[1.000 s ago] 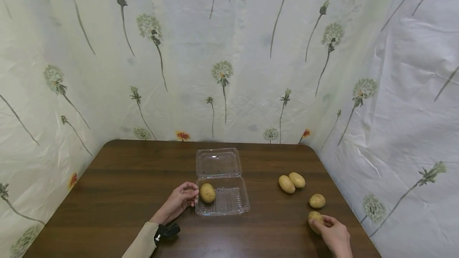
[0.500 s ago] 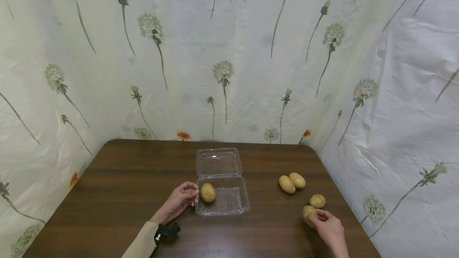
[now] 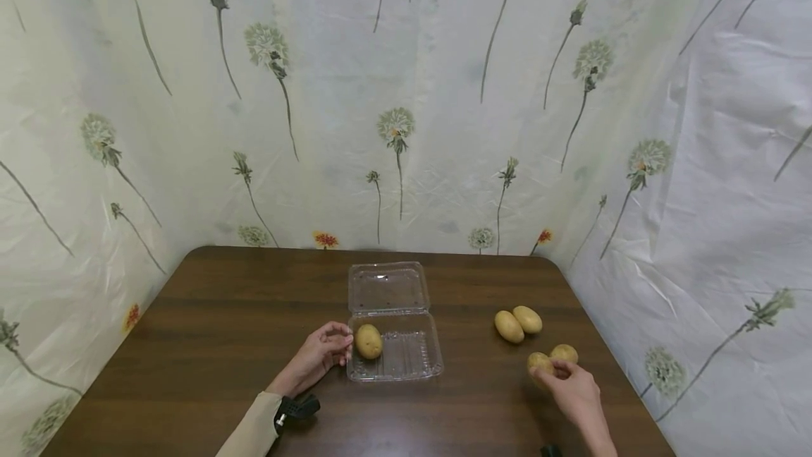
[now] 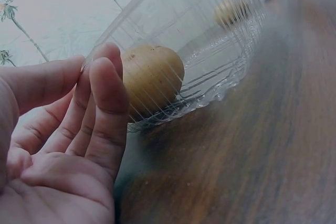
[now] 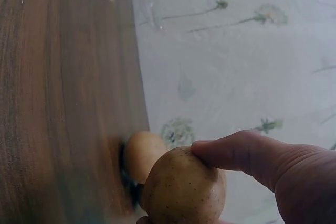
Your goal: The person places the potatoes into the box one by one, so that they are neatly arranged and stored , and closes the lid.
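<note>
My left hand (image 3: 318, 356) pinches the left rim of a clear plastic clamshell container (image 3: 415, 358), whose lid (image 3: 388, 288) lies folded back behind it. One potato (image 3: 368, 342) sits inside at the left end; the left wrist view shows this potato (image 4: 155, 80) through the ribbed wall. On the right, my right hand (image 3: 577, 395) grips another potato (image 3: 538, 362) between thumb and fingers. That held potato (image 5: 185, 190) fills the lower middle of the right wrist view. Just behind it on the table is a potato (image 3: 564, 353), partly covered by the hand.
Two more potatoes, a left one (image 3: 509, 327) and a right one (image 3: 528, 319), lie side by side farther back on the dark wooden table (image 3: 209, 330). A flower-printed cloth (image 3: 444, 161) hangs around the table's back and sides.
The right hand has moved left and away from the near edge, carrying its potato. The left hand keeps its hold on the container rim.
</note>
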